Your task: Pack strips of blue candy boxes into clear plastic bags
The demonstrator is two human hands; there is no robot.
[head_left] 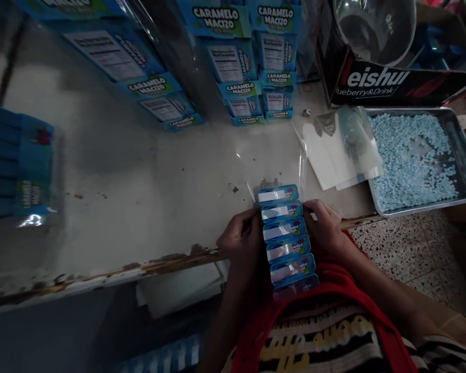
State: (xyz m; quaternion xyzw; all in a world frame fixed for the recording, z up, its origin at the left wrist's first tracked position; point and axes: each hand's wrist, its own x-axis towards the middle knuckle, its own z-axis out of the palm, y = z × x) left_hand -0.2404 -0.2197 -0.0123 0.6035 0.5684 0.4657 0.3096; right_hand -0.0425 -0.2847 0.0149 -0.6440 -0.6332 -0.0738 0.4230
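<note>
A row of several blue candy packs (285, 229) in a clear plastic sleeve lies over the table's front edge, against the red apron. On its left side my left hand (238, 235) is closed, its fingers curled on the sleeve's edge. My right hand (323, 224) pinches the sleeve on the opposite side, near the upper packs. The clear, unfilled end of the sleeve (274, 160) stretches across the table beyond the packs.
Stacks of blue candy boxes (236, 62) stand at the back, and wrapped packs (15, 166) lie far left. White sheets (330, 155) touch a metal tray (419, 207) of pale blue pellets. A black carton (396, 83) with a clear bowl (375, 31) is behind.
</note>
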